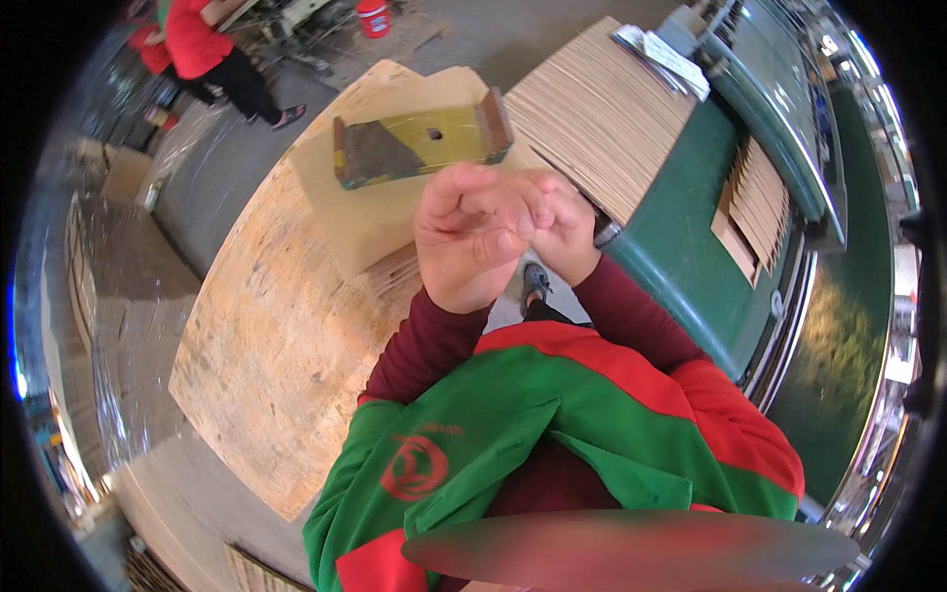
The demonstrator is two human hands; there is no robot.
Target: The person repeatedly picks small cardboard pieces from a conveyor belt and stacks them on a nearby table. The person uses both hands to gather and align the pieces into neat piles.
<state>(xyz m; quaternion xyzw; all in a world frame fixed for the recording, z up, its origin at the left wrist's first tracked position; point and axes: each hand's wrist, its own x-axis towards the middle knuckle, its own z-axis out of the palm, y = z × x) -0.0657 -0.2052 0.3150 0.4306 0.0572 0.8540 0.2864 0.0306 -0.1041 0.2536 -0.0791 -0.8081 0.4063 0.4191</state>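
My left hand (469,237) and my right hand (564,222) are raised close together in front of my body, their fingertips meeting or nearly so. The left fingers curl over toward the thumb. On the right, the fingers bend in and are partly covered by the left hand. Whatever may be pinched between them is too small or hidden to make out. Just beyond lies a worn yellow-green block (449,138) with raised brown ends and a small dark hole. It rests on a stack of brown cardboard sheets (340,222), and neither hand visibly touches it.
The sheets lie on a worn wooden tabletop (247,365). To the right, a big stack of cardboard (602,113) stands beside a green conveyor belt (666,261) carrying overlapping cardboard pieces (758,212). A wrapped carton stack (128,316) is at left. A person in red (197,44) stands far left.
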